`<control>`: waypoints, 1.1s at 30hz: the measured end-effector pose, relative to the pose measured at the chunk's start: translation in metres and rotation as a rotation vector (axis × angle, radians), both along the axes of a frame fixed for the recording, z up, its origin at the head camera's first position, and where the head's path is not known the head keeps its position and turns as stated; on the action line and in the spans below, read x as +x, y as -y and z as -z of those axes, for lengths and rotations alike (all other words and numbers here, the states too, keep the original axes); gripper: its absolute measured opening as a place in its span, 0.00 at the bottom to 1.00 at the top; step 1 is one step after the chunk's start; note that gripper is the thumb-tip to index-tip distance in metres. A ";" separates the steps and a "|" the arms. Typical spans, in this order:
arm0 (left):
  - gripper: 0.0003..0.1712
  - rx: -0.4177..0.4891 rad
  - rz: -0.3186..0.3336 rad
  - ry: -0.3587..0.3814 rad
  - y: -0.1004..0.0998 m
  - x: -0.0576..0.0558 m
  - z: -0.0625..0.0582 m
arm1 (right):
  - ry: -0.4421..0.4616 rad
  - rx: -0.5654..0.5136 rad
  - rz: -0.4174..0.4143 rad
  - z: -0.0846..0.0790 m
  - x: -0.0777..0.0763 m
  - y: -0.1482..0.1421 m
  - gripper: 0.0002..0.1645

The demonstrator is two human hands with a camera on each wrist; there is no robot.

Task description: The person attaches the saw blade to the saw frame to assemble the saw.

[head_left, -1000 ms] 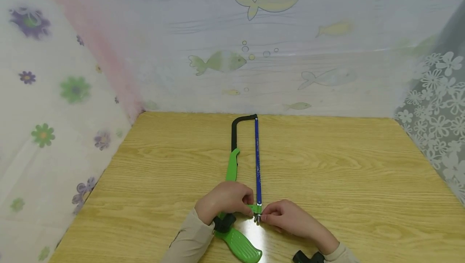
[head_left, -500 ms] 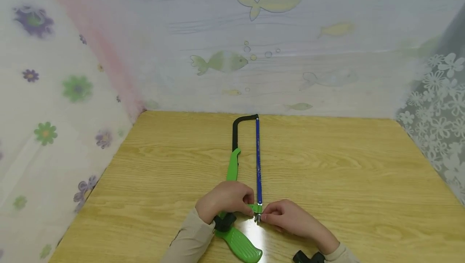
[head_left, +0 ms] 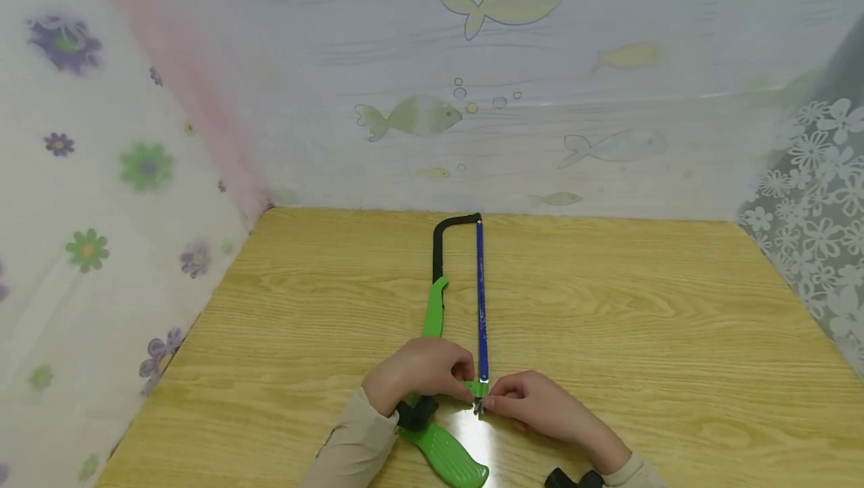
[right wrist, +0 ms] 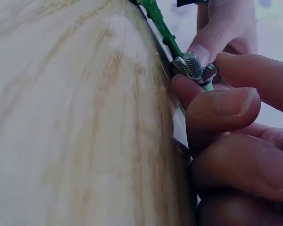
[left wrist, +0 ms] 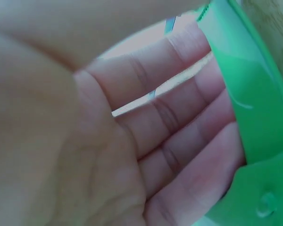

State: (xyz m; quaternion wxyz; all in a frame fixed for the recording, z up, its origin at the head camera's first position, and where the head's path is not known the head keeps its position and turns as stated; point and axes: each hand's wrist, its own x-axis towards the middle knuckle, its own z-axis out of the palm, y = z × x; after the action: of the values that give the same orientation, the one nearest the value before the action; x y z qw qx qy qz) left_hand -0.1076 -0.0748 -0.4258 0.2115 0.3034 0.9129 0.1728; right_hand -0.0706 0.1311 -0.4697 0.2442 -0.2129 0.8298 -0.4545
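A hacksaw with a green handle [head_left: 448, 458], a black front frame [head_left: 437, 252] and a blue blade [head_left: 481, 300] lies on the table. My left hand [head_left: 421, 372] reaches across the green frame and holds it by the blade's near mount [head_left: 481, 388]. In the left wrist view its fingers [left wrist: 170, 115] run up against the green frame [left wrist: 245, 84]. At the near end of the blade, my right hand [head_left: 540, 405] pinches a metal wing nut [right wrist: 210, 72] between thumb and index finger. A threaded bolt end [right wrist: 192, 63] pokes out through the nut.
The wood-grain table [head_left: 641, 308] stretches out around the saw. A curtain with fish prints [head_left: 513, 136] hangs along its back edge, with flowered sheets at both sides. Black camera mounts [head_left: 417, 413] sit at the wrists.
Both hands and the hacksaw stay in nearly the same place, fingers still at the wing nut. The head view has shifted very slightly.
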 end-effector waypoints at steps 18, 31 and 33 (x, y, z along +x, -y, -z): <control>0.09 0.059 0.010 0.024 -0.001 -0.001 0.004 | 0.011 0.000 0.038 -0.002 0.003 -0.003 0.16; 0.04 0.243 -0.016 0.135 0.009 -0.008 0.003 | 0.106 -0.110 0.075 -0.004 0.000 -0.010 0.18; 0.04 0.276 -0.028 0.149 0.014 -0.010 0.003 | 0.118 -0.126 0.074 -0.003 -0.001 -0.010 0.18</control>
State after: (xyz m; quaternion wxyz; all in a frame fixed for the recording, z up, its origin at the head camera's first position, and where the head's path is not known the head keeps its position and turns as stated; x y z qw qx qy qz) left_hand -0.1176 -0.0889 -0.4287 0.2322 0.3033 0.8663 0.3218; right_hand -0.0712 0.1407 -0.4663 0.2617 -0.1701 0.7909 -0.5263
